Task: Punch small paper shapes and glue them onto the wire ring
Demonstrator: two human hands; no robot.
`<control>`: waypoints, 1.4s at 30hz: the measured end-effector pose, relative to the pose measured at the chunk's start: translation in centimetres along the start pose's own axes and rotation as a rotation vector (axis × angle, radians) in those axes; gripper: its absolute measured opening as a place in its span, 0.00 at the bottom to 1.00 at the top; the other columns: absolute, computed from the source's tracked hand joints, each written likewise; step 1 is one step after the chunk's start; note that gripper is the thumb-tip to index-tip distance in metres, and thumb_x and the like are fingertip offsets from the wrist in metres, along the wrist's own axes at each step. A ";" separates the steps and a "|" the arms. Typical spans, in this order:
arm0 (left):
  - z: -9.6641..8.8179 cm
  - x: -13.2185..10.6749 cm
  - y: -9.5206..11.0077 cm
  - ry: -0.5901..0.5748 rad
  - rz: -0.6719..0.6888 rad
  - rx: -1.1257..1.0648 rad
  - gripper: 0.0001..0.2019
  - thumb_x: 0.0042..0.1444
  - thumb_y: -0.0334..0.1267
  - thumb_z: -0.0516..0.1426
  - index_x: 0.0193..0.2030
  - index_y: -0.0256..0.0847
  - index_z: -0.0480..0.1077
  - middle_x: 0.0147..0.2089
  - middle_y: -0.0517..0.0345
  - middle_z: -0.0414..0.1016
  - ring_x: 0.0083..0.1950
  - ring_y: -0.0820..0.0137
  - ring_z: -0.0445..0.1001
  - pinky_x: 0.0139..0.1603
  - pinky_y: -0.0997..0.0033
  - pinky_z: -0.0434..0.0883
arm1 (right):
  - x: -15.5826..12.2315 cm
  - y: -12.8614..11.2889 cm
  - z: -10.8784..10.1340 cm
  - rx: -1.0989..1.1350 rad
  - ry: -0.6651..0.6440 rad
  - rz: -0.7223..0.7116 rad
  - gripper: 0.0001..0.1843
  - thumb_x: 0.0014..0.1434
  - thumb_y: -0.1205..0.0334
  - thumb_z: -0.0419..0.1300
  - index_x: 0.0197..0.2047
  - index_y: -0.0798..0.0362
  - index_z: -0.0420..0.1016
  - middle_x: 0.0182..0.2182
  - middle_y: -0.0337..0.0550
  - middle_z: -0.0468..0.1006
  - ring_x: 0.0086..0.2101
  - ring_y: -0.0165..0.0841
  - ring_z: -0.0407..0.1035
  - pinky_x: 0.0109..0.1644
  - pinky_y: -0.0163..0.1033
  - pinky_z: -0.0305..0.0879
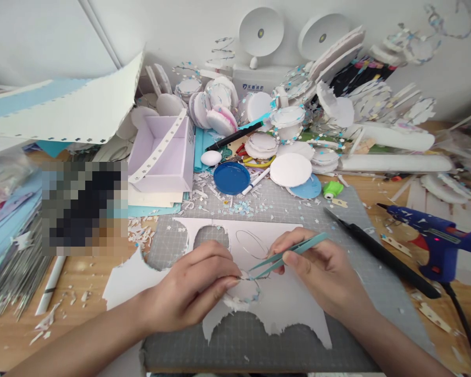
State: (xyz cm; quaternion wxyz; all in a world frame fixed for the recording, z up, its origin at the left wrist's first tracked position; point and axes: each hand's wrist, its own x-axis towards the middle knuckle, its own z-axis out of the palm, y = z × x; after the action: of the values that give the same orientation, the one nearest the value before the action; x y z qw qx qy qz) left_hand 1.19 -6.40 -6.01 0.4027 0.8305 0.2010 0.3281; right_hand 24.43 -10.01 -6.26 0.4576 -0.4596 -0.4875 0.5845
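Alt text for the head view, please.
A person's left hand pinches a small blue-dotted ring over a cut white sheet, while the right hand holds teal tweezers with tips near it. To the right lie a long black tool and a blue glue gun.

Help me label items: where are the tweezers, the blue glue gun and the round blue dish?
Tweezers (314, 241): head view, joined rear end.
Blue glue gun (441, 245): head view, middle of body.
Round blue dish (231, 178): head view, bare inside.

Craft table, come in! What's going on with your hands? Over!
Left hand pinching the wire ring. Right hand holding tweezers, tips close to the ring. White cut-out paper underneath; glue gun off right, seems out of the way. Over.
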 end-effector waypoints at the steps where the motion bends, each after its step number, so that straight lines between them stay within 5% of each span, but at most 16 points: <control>1: 0.0 -0.1 0.0 -0.002 -0.019 -0.003 0.10 0.57 0.23 0.53 0.45 0.33 0.67 0.38 0.48 0.71 0.40 0.67 0.69 0.40 0.69 0.70 | 0.0 0.0 0.0 0.003 -0.001 -0.002 0.04 0.58 0.63 0.60 0.37 0.51 0.75 0.32 0.41 0.77 0.31 0.30 0.73 0.34 0.34 0.73; 11: 0.1 -0.3 -0.3 -0.029 -0.065 -0.022 0.14 0.60 0.25 0.50 0.51 0.35 0.67 0.39 0.49 0.68 0.40 0.66 0.68 0.40 0.68 0.69 | 0.2 -0.1 0.3 -0.062 0.027 -0.016 0.05 0.58 0.60 0.60 0.36 0.52 0.74 0.31 0.43 0.77 0.30 0.30 0.72 0.34 0.35 0.74; 28: 0.0 0.3 0.3 0.105 -0.230 -0.161 0.11 0.62 0.26 0.49 0.44 0.35 0.71 0.36 0.52 0.68 0.39 0.69 0.67 0.39 0.71 0.66 | -0.2 0.1 0.0 -0.042 0.102 -0.222 0.07 0.61 0.65 0.56 0.40 0.48 0.74 0.35 0.42 0.73 0.35 0.32 0.69 0.36 0.36 0.70; 36: 0.3 0.1 0.1 0.162 -0.374 -0.282 0.11 0.65 0.31 0.47 0.45 0.39 0.70 0.36 0.56 0.66 0.37 0.72 0.64 0.37 0.75 0.64 | 0.4 -0.6 -0.4 -0.123 0.437 -0.573 0.08 0.63 0.65 0.50 0.36 0.51 0.70 0.31 0.44 0.70 0.37 0.37 0.66 0.44 0.46 0.64; 38: 0.2 0.0 0.1 0.162 -0.400 -0.294 0.11 0.66 0.32 0.47 0.45 0.39 0.70 0.35 0.57 0.65 0.37 0.72 0.64 0.37 0.75 0.64 | 0.3 -0.3 -0.5 -0.354 0.375 -0.602 0.08 0.62 0.67 0.50 0.38 0.50 0.71 0.30 0.43 0.69 0.36 0.36 0.66 0.43 0.46 0.62; 42: 0.3 0.0 0.3 0.140 -0.426 -0.310 0.11 0.66 0.33 0.47 0.46 0.40 0.70 0.34 0.58 0.64 0.36 0.72 0.64 0.37 0.75 0.63 | 0.1 0.5 0.3 -0.778 0.020 -0.530 0.11 0.59 0.65 0.57 0.46 0.51 0.69 0.26 0.39 0.66 0.30 0.33 0.63 0.35 0.40 0.60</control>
State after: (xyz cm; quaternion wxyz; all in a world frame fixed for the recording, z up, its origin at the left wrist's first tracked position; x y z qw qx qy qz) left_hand 1.38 -6.70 -5.91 0.5703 0.6730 0.3460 0.3196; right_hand 24.09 -10.04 -6.71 0.3894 -0.4622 -0.7665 0.2171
